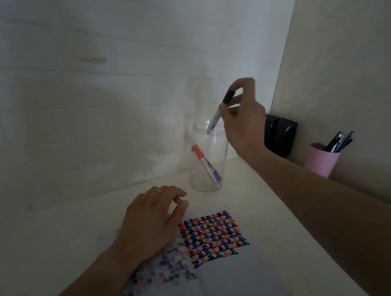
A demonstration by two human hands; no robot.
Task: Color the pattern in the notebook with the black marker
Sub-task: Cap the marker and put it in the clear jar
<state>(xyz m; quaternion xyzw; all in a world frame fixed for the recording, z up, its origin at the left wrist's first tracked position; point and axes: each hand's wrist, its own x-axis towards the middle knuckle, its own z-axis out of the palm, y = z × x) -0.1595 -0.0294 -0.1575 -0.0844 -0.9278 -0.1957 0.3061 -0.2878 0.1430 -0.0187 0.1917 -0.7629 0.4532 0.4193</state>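
Note:
An open notebook (228, 280) lies on the white desk, its right page carrying a grid pattern (212, 237) in black, red and blue. My left hand (151, 221) rests flat on the left page, fingers apart, a gold ring on one finger. My right hand (242, 119) is raised above a clear glass jar (209, 168) and pinches the black-capped marker (219, 111), which is tilted with its lower end at the jar's mouth. A red-capped marker (206, 167) leans inside the jar.
A pink cup (321, 162) with several dark pens stands at the right by the side wall. A black device (280, 136) sits in the back corner. White desk surface (43, 236) extends to the left, with the back wall close behind the jar.

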